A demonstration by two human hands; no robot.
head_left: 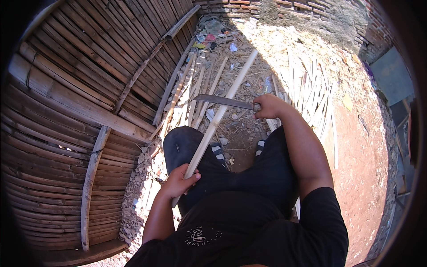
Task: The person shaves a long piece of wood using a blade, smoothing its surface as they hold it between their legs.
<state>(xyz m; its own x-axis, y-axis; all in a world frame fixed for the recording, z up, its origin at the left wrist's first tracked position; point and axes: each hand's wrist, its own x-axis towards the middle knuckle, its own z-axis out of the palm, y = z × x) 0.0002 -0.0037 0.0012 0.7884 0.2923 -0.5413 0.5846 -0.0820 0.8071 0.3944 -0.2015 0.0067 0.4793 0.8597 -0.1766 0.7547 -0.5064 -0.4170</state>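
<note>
Black T-shirt cloth with a small pale print spreads closest to the camera, and beyond it my dark trousers cover two bent knees set apart. My left grip is closed round the near part of a long pale slat, the thumb along its upper face, beside my left thigh; a short end sticks out below the fist. From there the slat slants up and away to the right, between my knees and out over the littered ground. My right grip is wrapped tight round the handle of a machete, ahead of my right knee. Its dark blade points left and crosses over the slat; whether the edge bears on the wood I cannot tell. Striped footwear shows between my legs. More narrow strips lie on the left, near a wall of bamboo poles, and a sunlit heap of thin splints spreads to the right, next to reddish bare earth. Scraps of coloured litter gather by the far corner, below a brick wall.
</note>
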